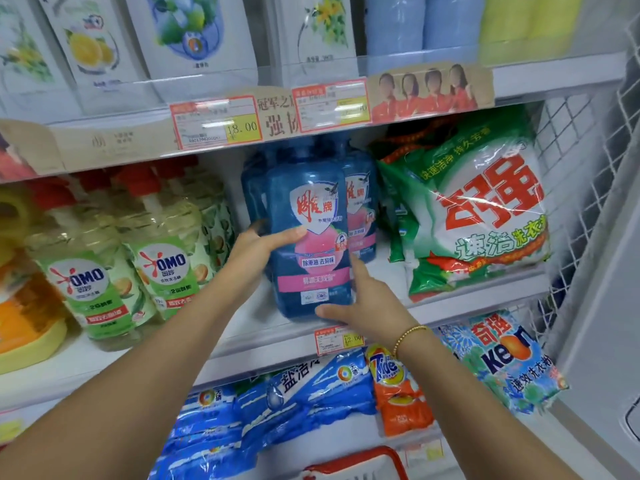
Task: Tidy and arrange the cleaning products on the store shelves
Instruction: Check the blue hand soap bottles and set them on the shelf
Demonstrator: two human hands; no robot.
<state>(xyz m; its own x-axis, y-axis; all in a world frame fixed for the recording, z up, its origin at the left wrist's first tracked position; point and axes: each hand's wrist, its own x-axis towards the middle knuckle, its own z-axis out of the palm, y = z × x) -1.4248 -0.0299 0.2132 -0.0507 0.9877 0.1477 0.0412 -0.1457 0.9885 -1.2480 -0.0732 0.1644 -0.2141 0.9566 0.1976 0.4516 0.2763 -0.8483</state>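
Your left hand (256,251) grips the left side of the blue bottle (308,237), thumb laid across its label and the fingers wrapped behind. Your right hand (367,303) holds its lower right corner, thumb across the base and forefinger straight up the side. The bottle stands upright, long axis vertical, neck up under the shelf above and label facing you, at the front of the middle shelf (242,344). Whether its base rests there you cannot tell. A second blue bottle (362,209) stands just behind, OMO bottles (166,258) left, a detergent bag (478,216) right.
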